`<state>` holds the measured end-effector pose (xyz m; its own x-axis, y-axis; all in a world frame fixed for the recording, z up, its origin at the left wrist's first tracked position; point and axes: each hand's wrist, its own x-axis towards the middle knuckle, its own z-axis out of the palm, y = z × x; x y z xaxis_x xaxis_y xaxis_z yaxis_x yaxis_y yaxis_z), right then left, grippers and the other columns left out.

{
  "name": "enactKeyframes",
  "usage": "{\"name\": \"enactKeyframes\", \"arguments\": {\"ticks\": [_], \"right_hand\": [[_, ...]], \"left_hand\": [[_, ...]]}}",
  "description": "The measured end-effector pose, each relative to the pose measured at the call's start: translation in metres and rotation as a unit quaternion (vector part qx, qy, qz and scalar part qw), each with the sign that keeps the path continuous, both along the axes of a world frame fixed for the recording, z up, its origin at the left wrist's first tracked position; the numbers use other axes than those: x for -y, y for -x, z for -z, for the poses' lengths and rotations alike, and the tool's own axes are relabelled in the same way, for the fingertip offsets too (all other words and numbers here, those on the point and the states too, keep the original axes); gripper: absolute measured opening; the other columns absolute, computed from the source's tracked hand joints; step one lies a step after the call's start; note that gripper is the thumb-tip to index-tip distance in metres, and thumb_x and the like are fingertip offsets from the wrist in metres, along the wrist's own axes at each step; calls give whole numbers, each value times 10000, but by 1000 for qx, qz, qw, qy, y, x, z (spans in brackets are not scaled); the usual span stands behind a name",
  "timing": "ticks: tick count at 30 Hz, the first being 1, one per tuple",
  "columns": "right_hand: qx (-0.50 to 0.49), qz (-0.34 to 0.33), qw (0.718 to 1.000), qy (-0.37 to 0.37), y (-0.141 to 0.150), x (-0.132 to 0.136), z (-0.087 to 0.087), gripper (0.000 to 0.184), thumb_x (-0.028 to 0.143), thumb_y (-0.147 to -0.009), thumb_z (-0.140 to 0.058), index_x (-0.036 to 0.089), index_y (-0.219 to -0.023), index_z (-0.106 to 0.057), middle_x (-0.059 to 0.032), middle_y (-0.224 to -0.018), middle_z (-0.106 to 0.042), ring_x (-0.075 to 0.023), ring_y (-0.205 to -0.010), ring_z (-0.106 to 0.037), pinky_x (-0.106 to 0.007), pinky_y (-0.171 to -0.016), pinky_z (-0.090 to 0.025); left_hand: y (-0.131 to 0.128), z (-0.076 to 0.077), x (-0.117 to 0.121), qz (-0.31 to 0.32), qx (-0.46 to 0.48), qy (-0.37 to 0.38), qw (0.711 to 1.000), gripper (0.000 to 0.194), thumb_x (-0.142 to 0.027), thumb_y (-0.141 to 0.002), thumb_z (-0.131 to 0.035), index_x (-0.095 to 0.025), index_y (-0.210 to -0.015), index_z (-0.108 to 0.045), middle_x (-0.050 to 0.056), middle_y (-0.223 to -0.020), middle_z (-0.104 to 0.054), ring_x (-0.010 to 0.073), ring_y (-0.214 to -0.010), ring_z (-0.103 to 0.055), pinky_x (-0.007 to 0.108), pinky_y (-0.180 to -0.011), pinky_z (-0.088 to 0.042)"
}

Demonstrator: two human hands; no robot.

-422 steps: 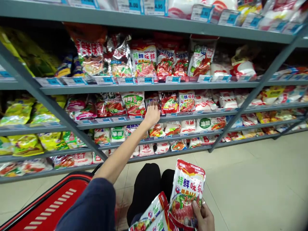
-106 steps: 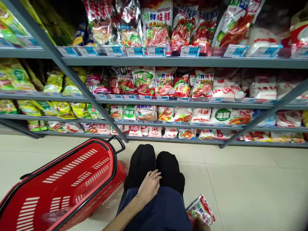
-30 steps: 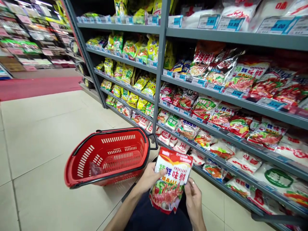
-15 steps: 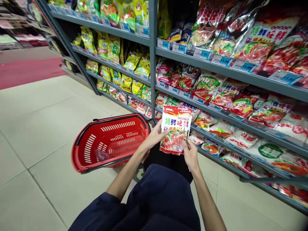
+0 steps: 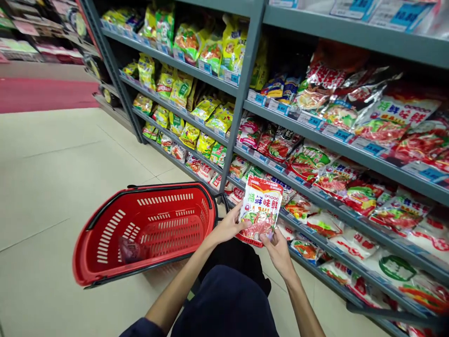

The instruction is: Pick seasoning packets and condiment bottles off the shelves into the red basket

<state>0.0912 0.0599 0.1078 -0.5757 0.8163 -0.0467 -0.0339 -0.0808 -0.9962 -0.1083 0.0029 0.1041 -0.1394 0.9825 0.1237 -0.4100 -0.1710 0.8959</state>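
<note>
Between my two hands is a red and white seasoning packet (image 5: 261, 210) with Chinese print and a picture of food, its front turned up toward me. My left hand (image 5: 229, 224) grips its left edge, the thumb lying across the front. At the lower right corner, my right hand (image 5: 277, 248) pinches the packet between thumb and fingers. To the left of my left forearm stands a red shopping basket (image 5: 105, 269) with slotted sides and a black handle. Inside it lies a dark purplish bagged item (image 5: 131, 250), whose kind I cannot make out.
Grey shelving (image 5: 242, 98) rises in front and to the right, filled with seasoning packets behind price tags. Yellow packets (image 5: 180, 89) fill the left section. A grey bar (image 5: 393, 318) juts out low at the right. Pale floor tiles (image 5: 49, 187) extend to the left.
My view has shifted, so the shelves and basket sit lower in it. The packet is still in both hands, tilted a little more. More of the purplish item in the basket shows.
</note>
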Motion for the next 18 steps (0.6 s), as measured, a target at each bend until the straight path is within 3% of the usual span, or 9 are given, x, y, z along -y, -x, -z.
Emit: {"name": "enactKeyframes", "arguments": {"ticks": [4, 8, 14, 18], "right_hand": [[32, -8, 999, -2, 13, -14, 9, 523, 421, -805, -834, 219, -1244, -636, -107, -1283, -718, -269, -1163, -690, -411, -1047, -545], [47, 6, 999, -17, 32, -33, 12, 535, 416, -838, -801, 208, -1292, -609, -111, -1284, -715, -260, -1158, -690, -420, -1051, -541], [37, 33, 998, -45, 54, -58, 0, 461, 385, -833, -802, 215, -1228, -634, -86, -1279, -714, -243, -1161, -684, -409, -1067, -528], [33, 46, 997, -57, 55, -71, -9, 482, 385, -824, -808, 222, -1241, -629, -77, -1275, -716, -237, -1144, -690, -403, -1055, -534]], "left_hand": [[10, 14, -4, -15, 42, -9, 999, 886, -311, -805, -841, -226, -1544, -360, 165, -1516, -524, 310, -1379, -533, 453, -1174, -423], [18, 24, -20, -93, 82, 5, 992, 769, -339, -773, -870, -206, -1410, -459, 164, -1464, -567, 302, -1342, -564, 444, -1157, -430], [25, 15, -50, -160, 49, 12, 986, 768, -434, -787, -843, -185, -1414, -474, 157, -1451, -579, 298, -1352, -549, 411, -1152, -429], [26, 10, -57, -140, -11, 27, 990, 818, -463, -862, -765, -222, -1543, -382, 151, -1534, -505, 291, -1345, -556, 414, -1138, -447]]}}
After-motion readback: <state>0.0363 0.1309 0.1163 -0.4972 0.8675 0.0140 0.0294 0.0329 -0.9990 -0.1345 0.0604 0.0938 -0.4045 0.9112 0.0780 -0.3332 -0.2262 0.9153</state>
